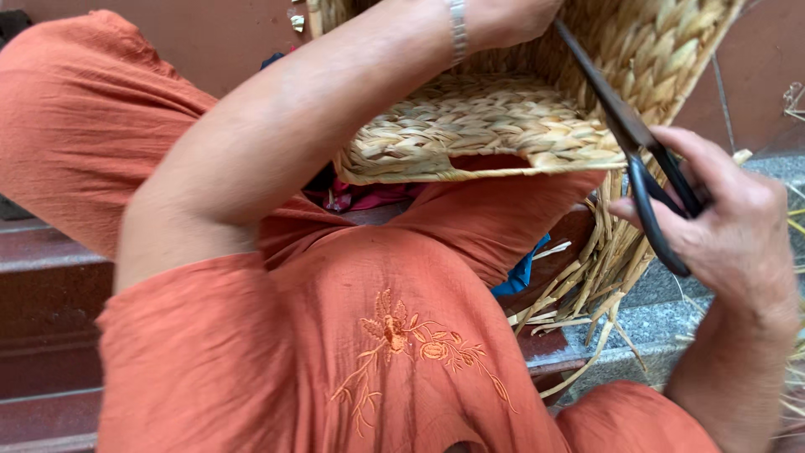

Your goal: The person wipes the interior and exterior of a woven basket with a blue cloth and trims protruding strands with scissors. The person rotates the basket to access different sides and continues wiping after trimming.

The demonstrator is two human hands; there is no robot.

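While closed: rt hand (725,231) on scissors (637,143).

The woven basket (503,126) rests on the person's lap (470,226), which is clothed in orange fabric. Below, loose straw strands (587,285) lie on a grey stone step (671,323) beside dark red steps (42,319).

Soft even daylight, faint shadows, sharp focus, slight edge stretching.

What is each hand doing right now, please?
Left hand: reaches into the woven basket; fingers hidden, so cannot be told.
Right hand: closed around the handles of black scissors.
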